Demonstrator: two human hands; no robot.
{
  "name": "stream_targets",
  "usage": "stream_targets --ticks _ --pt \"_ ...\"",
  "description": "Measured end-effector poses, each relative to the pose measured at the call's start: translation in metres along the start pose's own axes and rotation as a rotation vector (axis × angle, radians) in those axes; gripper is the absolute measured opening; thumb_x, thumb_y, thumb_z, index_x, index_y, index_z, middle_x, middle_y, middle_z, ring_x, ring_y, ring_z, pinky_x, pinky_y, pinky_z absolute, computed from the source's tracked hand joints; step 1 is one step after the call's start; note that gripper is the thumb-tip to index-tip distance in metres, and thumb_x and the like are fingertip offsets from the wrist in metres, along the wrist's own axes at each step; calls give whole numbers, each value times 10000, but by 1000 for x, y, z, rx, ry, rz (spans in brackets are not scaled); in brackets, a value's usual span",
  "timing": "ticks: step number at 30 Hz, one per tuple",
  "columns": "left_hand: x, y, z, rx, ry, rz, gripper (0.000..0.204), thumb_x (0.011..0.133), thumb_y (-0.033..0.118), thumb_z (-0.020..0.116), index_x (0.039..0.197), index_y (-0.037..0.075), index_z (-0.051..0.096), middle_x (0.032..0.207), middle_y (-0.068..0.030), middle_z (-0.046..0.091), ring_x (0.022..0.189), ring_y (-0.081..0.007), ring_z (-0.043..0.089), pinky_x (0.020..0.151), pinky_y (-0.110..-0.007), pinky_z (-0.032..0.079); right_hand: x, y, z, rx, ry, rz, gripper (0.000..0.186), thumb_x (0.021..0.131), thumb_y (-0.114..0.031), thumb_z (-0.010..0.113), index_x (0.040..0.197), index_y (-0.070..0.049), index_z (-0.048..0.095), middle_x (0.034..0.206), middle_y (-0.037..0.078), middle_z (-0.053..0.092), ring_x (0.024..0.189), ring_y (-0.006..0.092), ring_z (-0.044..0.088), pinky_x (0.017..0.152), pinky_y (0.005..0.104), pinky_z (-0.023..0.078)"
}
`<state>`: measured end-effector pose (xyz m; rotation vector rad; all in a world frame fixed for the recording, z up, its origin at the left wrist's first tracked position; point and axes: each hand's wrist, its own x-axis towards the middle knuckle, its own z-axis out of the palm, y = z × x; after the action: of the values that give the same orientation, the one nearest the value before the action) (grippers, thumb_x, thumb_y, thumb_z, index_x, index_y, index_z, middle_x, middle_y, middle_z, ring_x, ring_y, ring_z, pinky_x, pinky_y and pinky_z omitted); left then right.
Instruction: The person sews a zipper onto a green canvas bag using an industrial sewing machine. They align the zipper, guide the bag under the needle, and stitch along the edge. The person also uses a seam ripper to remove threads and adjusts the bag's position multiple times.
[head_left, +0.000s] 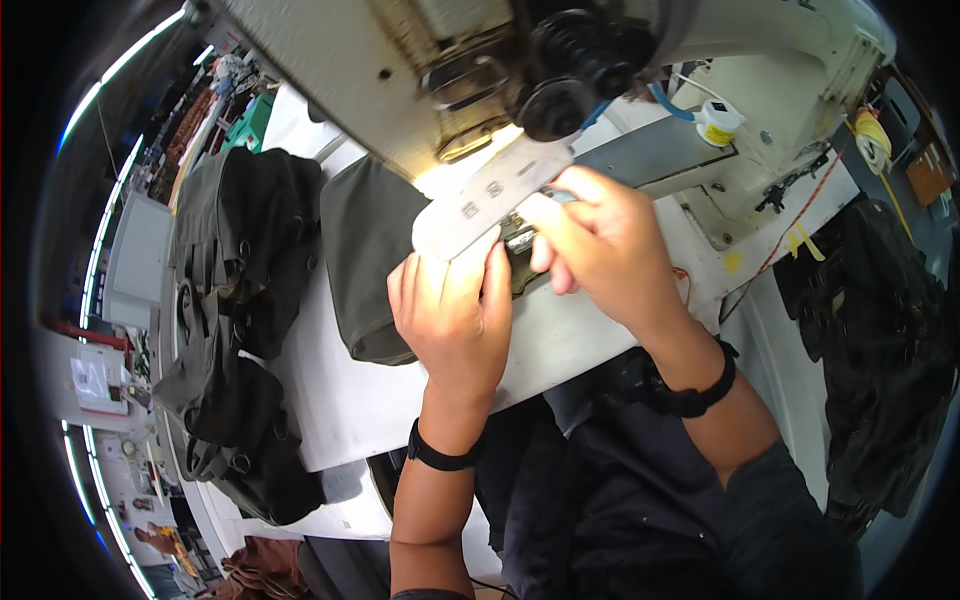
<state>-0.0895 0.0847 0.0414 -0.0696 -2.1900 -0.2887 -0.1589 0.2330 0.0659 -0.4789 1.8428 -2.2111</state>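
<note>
The pale plate (495,200) lies just under the head of the machine (320,60), with its long side slanted. Its lower edge is met by the left hand (455,310), the fingers being stretched forward and close together; their tips are partly covered, so whether anything is gripped cannot be told. At the plate's right end, the thumb and forefinger of the right hand (610,235) are drawn toward each other and the other fingers curled; what is pinched cannot be told. The green cloth (372,260) is laid on the table (335,410), left of the machine's working area. Further left of the machine, green bags (240,255) are heaped. The step in hand is judged to be fine positioning beneath the machine; steady fingertips and small adjustments are called for.
</note>
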Motion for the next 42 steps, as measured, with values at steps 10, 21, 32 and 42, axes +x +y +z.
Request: stream_targets --ticks 10,21,32,42 --pt "2 1 0 -49 14 12 166 849 -19 816 999 43 781 991 -80 794 918 -219 744 920 -342 504 9 8 -4 -22 -65 -117 314 1061 -163 620 781 -19 606 578 8 602 461 58 500 448 274 399" --pt "8 -3 2 -24 7 48 143 852 -25 791 983 32 776 946 -91 779 876 -241 735 891 -346 505 10 12 -1 -44 -44 -117 250 1052 -164 632 867 3 659 574 19 609 442 67 509 441 275 409" --pt "8 -5 5 -12 2 30 125 858 -3 777 977 31 781 924 -86 769 871 -242 730 840 -343 497 10 13 -1 -40 -43 -142 195 1042 -159 649 964 11 705 583 16 620 443 54 501 433 254 406" --pt "5 -8 5 -7 1 9 129 853 0 776 974 46 774 939 -67 764 889 -235 728 836 -341 512 11 15 1 -16 -32 -132 218 1044 -158 667 925 24 692 583 24 626 441 54 505 436 248 406"
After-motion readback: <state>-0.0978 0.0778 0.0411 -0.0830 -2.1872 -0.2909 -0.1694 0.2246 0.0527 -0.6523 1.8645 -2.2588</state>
